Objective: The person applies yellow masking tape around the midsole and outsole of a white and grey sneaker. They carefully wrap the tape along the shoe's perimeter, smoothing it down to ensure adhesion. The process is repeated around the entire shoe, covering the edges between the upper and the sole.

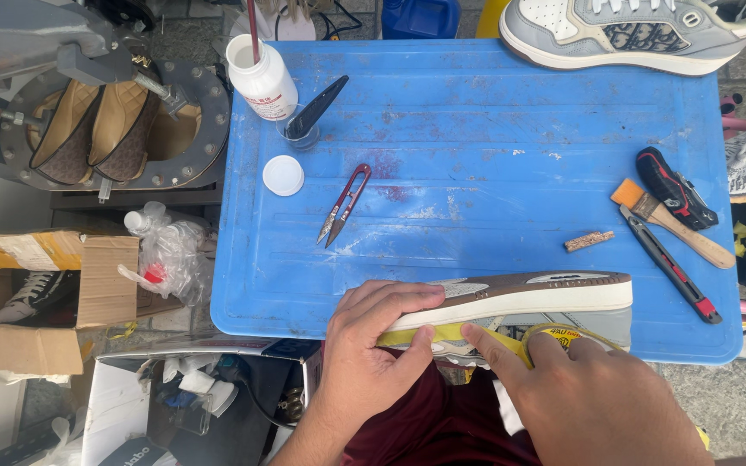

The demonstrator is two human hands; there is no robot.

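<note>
My left hand (371,345) grips the toe end of a sneaker (520,298) that lies on its side at the near edge of the blue table (494,129), its white midsole and brown outsole facing away from me. My right hand (593,397) presses a yellow strap or tape (442,335) against the shoe's upper, index finger stretched along it. A strip of grey upper shows under the sole.
On the table lie thread snips (344,205), a white glue bottle (262,79) with a stick in it, its white cap (283,175), a small glass with a dark tool (306,125), a brush (671,223), a utility knife (672,266), a black tool (677,188), a cork piece (589,241) and another sneaker (641,33). A shoe press (105,121) stands at left.
</note>
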